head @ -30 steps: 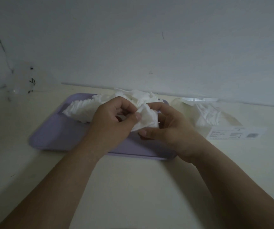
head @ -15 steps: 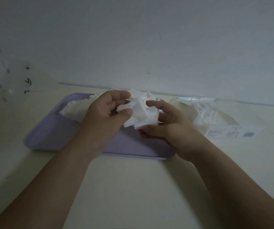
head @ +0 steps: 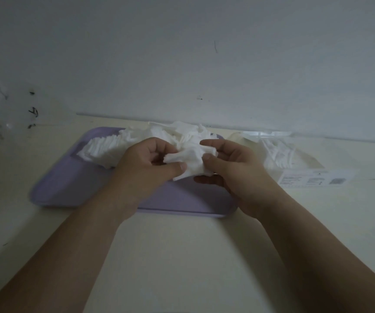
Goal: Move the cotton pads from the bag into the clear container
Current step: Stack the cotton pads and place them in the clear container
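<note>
nearest the camera two bare forearms reach forward over the pale tabletop [head: 182,256] and meet above the front half of a lavender tray [head: 69,184]. the left hand [head: 146,170] is curled, its fingers [head: 177,168] pinching the left edge of a small crumpled bunch of cotton pads [head: 191,161], thumb on the near side and the other fingers folded in behind. the right hand [head: 234,175] grips the same bunch from the right, its thumb pressed on the near face and its index finger stretched over the top. the bunch is held between the two hands, just above the tray; whether it touches the tray cannot be told. behind the hands, on the far part of the tray, lies a loose heap of white pads [head: 182,132], and to its left a fanned row of pads [head: 103,150] leans across the tray's back left corner. right of the tray, on the tabletop, lies the bag [head: 245,143], slumped open with more white pads inside, its printed label [head: 313,179] flat toward the front. far left, by the wall [head: 204,64], a faint clear container [head: 17,114] with black marks stands well apart from the tray; what it holds cannot be made out.
</note>
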The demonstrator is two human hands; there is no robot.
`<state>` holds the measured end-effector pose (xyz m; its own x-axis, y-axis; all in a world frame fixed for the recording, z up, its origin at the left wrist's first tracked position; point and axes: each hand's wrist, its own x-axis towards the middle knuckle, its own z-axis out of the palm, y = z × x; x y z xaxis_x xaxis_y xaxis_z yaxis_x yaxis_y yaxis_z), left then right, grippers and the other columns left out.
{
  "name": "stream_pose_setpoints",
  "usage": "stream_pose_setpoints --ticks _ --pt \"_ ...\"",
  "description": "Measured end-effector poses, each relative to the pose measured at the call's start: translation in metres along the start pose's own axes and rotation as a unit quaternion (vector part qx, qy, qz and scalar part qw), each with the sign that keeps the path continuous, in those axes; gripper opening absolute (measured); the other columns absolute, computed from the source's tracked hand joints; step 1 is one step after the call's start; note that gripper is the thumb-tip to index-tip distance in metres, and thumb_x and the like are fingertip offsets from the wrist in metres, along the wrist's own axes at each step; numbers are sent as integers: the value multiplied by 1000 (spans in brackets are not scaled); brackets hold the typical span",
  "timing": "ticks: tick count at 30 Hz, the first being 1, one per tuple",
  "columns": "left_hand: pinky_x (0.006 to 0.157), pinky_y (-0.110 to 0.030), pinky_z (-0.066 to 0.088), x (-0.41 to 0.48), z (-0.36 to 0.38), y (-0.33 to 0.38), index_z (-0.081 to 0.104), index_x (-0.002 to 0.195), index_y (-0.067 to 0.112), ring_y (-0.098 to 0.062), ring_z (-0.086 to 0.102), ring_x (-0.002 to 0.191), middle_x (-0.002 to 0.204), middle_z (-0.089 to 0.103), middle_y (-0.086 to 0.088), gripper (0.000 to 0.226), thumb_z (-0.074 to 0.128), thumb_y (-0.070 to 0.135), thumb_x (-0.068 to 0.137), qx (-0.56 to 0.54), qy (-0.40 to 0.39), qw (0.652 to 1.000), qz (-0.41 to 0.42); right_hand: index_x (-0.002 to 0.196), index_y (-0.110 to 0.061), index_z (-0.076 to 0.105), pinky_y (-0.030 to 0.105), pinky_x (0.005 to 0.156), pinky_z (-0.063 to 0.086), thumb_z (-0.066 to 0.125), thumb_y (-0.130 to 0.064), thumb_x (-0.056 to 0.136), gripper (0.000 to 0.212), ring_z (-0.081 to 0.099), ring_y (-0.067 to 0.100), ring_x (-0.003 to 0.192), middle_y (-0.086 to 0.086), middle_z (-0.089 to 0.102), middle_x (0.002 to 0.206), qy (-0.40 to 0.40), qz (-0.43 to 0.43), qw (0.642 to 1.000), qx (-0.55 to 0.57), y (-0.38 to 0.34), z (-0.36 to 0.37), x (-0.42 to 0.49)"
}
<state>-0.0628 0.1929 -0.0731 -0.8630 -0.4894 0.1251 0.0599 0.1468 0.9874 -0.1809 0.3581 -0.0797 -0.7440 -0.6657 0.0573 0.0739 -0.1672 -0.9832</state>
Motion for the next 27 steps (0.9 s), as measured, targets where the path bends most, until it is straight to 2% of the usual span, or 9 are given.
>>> stream_pose_setpoints --ticks 3,6,8,12,15,18,22,24,27 --pt "70 -31 53 -1 0 3 69 83 14 -18 64 70 79 71 -8 26 88 2 73 -7 -5 1000 1 119 -4 70 37 80 63 62 -1 102 19 77 24 99 9 80 104 40 -23 998 -35 2 -2 1" --pt "71 -31 49 -3 -1 6 72 71 27 -18 61 73 75 68 -2 28 90 7 66 -9 -8 1000 12 111 -7 73 36 78 64 62 0 101 16 77 24 97 3 81 96 92 -42 994 -51 3 -5 3" --pt "72 -29 49 -4 0 5 71 70 28 -16 60 75 75 68 0 32 91 3 67 -7 -17 999 26 110 -5 73 35 77 64 63 1 100 15 78 25 95 8 81 97 107 -42 992 -43 3 -6 4" --pt "64 -16 51 -6 4 8 72 72 24 -10 61 71 77 70 -1 35 81 -10 76 -23 -35 998 48 110 -2 74 25 67 59 64 3 99 16 74 19 78 11 79 89 58 -30 998 -26 1 -6 2" --pt "58 -12 47 -8 5 10 73 84 16 -2 60 62 71 70 5 27 75 -11 82 -27 -38 998 47 111 0 73 24 67 58 62 4 100 16 74 16 74 9 78 85 30 -23 999 -13 1 -5 2" --pt "66 -16 50 -8 5 9 76 85 21 -6 62 69 77 73 1 30 76 -8 83 -18 -29 998 51 107 -3 73 25 67 59 61 5 100 16 73 14 70 5 77 79 29 -24 999 -6 0 -5 2" --pt "89 -36 55 -7 5 7 74 91 19 -23 68 91 100 77 -18 31 76 -11 81 -40 -21 997 61 115 -2 75 49 93 61 65 2 99 19 76 35 95 23 78 102 25 -26 999 -20 0 -2 1" --pt "82 -30 56 -6 5 6 74 92 18 -19 67 84 93 77 -13 28 77 -8 82 -34 -23 997 60 114 -4 77 59 104 55 65 3 99 21 73 44 109 26 77 108 16 -19 999 -26 0 -2 0" --pt "67 -16 52 -6 6 5 75 91 16 -7 64 70 77 74 2 23 78 -5 83 -23 -13 998 56 115 -5 77 66 107 50 63 4 100 23 68 50 115 25 77 109 8 -10 999 -29 -1 0 -2"
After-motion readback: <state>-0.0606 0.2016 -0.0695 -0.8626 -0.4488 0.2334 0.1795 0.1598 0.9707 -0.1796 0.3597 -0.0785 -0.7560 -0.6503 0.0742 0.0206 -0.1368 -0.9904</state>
